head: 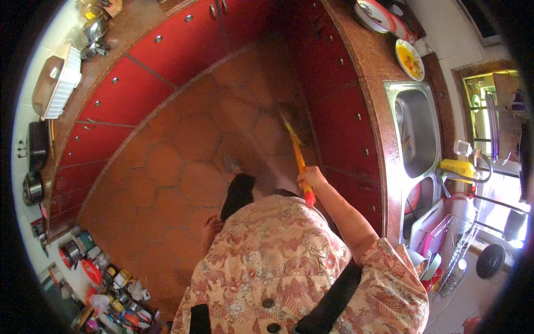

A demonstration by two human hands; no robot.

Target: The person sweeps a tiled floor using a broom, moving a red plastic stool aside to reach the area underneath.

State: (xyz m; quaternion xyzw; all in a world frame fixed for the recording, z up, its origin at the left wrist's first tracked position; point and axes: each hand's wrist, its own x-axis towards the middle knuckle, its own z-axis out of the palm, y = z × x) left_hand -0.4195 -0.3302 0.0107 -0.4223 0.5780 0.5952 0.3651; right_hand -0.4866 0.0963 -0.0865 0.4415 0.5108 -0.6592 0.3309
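My right hand (316,178) grips the yellow-orange handle (298,154) of what looks like a broom, near its red end cap (309,198). The handle slants down toward the floor close to the sink-side cabinets. Its far end is dark and blurred, so I cannot make out the head. Low at my left side hangs my left hand (213,225), partly hidden by my flowered shirt (267,250). Whether it holds anything does not show. Hexagonal terracotta tiles (200,179) cover the floor in front of me.
Red cabinets (179,46) line two sides and meet ahead. A steel sink (417,133) is set in the right counter, beside a bowl of yellow food (409,59). Pots and a white plastic basket (62,89) stand on the left counter. Crowded shelves (108,284) stand behind on the left.
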